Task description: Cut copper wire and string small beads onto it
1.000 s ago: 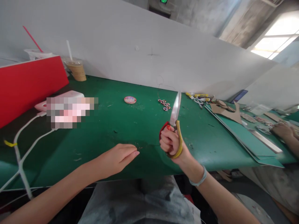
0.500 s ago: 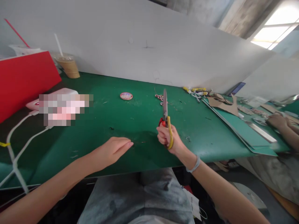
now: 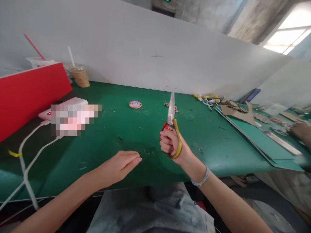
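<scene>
My right hand (image 3: 170, 142) is wrapped round a pair of scissors (image 3: 171, 111) with red and yellow handles, its blades pointing up and away from me. Low over the table's near side, my left hand (image 3: 127, 163) has thumb and fingers pressed together; whatever is between the fingertips is too small to make out. Small dark scraps lie by those fingertips. Behind the scissor blades, partly covered by them, is a little heap of beads (image 3: 176, 110) with a thin wire curling up from it. A round, pink-rimmed disc (image 3: 135, 104) lies farther back, left of the blades.
On the left are a red board (image 3: 34, 97), a drink cup (image 3: 81, 77) and a white device (image 3: 70, 105) with cables. Yellow-capped tubes (image 3: 210, 97), cut cardboard (image 3: 238, 111) and green sheets (image 3: 259, 139) lie right. Another person's hand (image 3: 300, 131) is at far right.
The view has shifted, so the table things appear lower and farther right. The scissors have turned slightly in my right hand's grip. My left hand keeps its pinched shape.
</scene>
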Motion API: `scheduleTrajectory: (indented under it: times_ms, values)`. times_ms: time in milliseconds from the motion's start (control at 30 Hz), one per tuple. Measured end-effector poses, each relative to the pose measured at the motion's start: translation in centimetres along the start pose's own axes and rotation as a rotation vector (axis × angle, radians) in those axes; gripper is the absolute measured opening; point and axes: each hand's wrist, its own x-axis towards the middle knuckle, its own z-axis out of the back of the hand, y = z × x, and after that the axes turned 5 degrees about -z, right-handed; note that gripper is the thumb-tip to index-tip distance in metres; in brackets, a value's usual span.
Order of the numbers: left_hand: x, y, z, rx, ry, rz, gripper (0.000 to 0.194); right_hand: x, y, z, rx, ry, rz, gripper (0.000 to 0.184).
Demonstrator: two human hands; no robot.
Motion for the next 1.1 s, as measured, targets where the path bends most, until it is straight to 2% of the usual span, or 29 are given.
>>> scheduleTrajectory:
  times_ms: [100, 167, 300, 400, 567, 667, 800, 900, 1000, 1100]
  values:
    - [0.0, -0.2, -0.1, 0.050, 0.028, -0.031, 0.033, 1.3, -1.8, -1.9, 0.046, 0.081, -0.105, 0.039]
    - [0.1, -0.5, -0.2, 0.101, 0.056, -0.083, 0.033, 1.9, -2.9, -2.5, 0.047, 0.073, -0.125, 0.038]
    - [0.3, -1.2, -0.1, 0.194, 0.101, -0.156, 0.032, 1.7, -3.6, -2.0, -0.019, 0.024, -0.065, 0.036]
    - [0.4, -1.4, -0.1, 0.228, 0.128, -0.158, 0.031, 1.1, -3.3, -1.5, -0.069, -0.014, 0.007, 0.035]
    - [0.3, -1.6, 0.0, 0.247, 0.152, -0.143, 0.033, 0.9, -3.2, -1.5, -0.115, -0.008, 0.009, 0.034]
    - [0.4, -1.6, 0.2, 0.232, 0.151, -0.157, 0.033, 0.5, -2.5, 0.2, -0.173, -0.038, 0.044, 0.034]
    - [0.6, -1.4, 0.3, 0.198, 0.144, -0.161, 0.036, -0.5, -0.1, 5.1, -0.251, -0.287, 0.270, 0.034]
    - [0.5, -1.2, 0.3, 0.160, 0.127, -0.143, 0.037, -0.9, 1.5, 6.9, -0.256, -0.329, 0.295, 0.034]
    - [0.3, -1.2, 0.3, 0.157, 0.123, -0.136, 0.036, -0.7, 2.1, 5.7, -0.210, -0.302, 0.214, 0.034]
    - [0.1, -1.4, 0.4, 0.196, 0.135, -0.158, 0.033, -0.2, 1.7, 2.7, -0.108, -0.216, 0.104, 0.035]
